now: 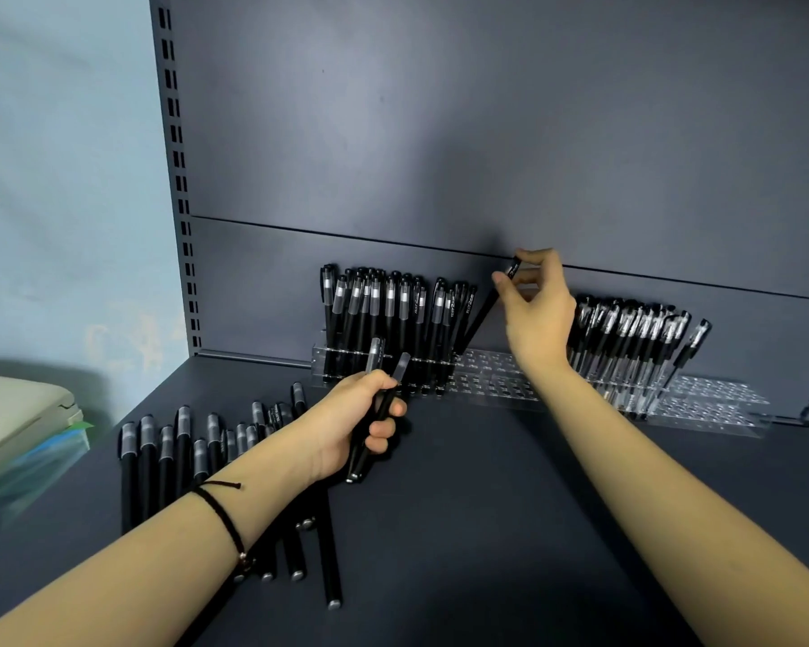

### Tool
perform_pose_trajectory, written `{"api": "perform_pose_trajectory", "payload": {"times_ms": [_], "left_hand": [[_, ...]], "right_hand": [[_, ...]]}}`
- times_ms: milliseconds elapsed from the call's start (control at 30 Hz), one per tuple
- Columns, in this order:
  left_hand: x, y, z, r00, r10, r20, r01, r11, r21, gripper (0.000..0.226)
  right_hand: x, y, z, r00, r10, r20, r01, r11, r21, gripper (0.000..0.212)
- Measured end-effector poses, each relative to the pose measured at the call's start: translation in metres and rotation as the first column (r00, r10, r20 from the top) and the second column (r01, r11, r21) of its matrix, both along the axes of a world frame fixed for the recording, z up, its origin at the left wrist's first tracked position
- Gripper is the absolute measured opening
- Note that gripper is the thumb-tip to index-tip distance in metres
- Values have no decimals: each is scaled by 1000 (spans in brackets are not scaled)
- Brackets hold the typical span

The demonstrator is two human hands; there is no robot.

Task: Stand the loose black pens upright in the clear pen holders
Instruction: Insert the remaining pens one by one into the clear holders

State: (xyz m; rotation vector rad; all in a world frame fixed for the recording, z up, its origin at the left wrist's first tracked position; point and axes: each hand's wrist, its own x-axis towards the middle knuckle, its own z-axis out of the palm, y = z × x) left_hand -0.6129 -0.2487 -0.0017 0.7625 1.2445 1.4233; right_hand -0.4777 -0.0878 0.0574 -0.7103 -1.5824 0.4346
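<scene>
Right hand (pixel 535 310) pinches 1 black pen (pixel 485 311) at upper end between thumb and fingertips; pen tilted, lower end at right edge of standing pens (pixel 393 319) in left clear holder (pixel 486 378); whether tip sits in hole cannot be told. Left hand (pixel 365 413) grips small bundle of pens (pixel 373 359), caps up, above shelf (pixel 486 506); count unclear. Loose pens (pixel 183 450) lie heaped on shelf at left, partly under left forearm. Right clear holder (pixel 720 403) carries second row of pens (pixel 636 338), leaning
</scene>
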Motion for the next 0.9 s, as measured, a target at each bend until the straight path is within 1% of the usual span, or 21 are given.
{"api": "perform_pose_trajectory", "payload": {"times_ms": [67,167,233,300,367,433,467,567,600,633,700,767,833,900], "left_hand": [[-1,1,-3,1000,13,10,-13,1000,13,6],[-1,2,-5,999,22,35,-22,999,23,4],[-1,2,-4,999,8,45,-10,999,39,4],[-1,1,-4,999,1,43,-4,998,62,4],[-1,0,-4,999,-5,50,0,996,90,7],[0,0,-3,999,-11,53,3,991,134,8],[1,0,-3,999,-11,47,4,988,156,9],[2,0,-1,1000,-18,20,13,978,209,15],[2,-1,-1,1000,-20,18,15,975,221,18],[2,-1,0,1000,-15,15,12,973,232,21],[2,-2,0,1000,6,-15,-2,971,240,23],[4,-3,1,997,17,-76,1,974,228,21],[6,-4,0,994,9,-112,16,977,214,15],[7,-3,0,994,0,-113,23,978,206,11]], "right_hand": [[-1,2,-5,998,30,48,-29,999,-28,21],[-3,3,-17,970,120,213,-105,991,-81,15],[-3,2,-20,951,127,283,-105,990,-90,20],[-2,-4,-15,951,63,303,-52,998,-44,25],[-3,-15,-11,963,31,267,-35,999,9,23],[-5,-27,-10,966,110,234,-117,993,17,16],[-6,-34,-10,952,186,244,-188,982,-16,11],[-10,-51,-13,836,430,341,-377,902,-213,6],[-12,-55,-14,801,496,336,-418,864,-279,4],[-13,-58,-15,782,546,300,-451,829,-332,7],[-13,-62,-16,780,604,164,-500,759,-417,13],[-12,-65,-15,774,631,48,-539,697,-474,12],[-11,-67,-15,759,650,30,-556,671,-491,13],[-9,-69,-16,747,665,7,-571,647,-505,21]]}}
